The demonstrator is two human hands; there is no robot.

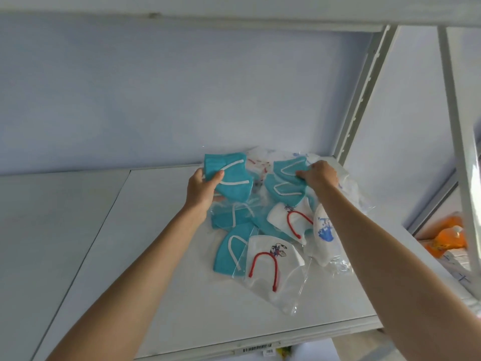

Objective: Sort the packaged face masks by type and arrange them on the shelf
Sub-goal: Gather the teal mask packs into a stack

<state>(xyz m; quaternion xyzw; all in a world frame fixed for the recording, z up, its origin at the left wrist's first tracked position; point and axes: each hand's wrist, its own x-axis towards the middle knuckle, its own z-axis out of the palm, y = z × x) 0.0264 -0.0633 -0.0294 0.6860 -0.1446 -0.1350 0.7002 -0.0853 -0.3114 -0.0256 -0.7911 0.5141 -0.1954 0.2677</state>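
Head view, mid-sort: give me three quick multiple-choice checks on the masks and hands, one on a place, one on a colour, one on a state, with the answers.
1. Where does the mask pile lie?
A. on the white shelf board
B. in a cardboard box
C. on the floor

2. What colour are the ear loops on the nearest white mask?
A. green
B. red
C. black

3. What is the left hand doing?
A. hanging idle
B. pressing flat on the shelf
C. gripping a teal mask

Answers:
1. A, the packets rest on the shelf, toward its right side.
2. B, two red loops arc across its front.
3. C, thumb and fingers close round the teal mask, held above the pile; the right hand pinches another teal mask.
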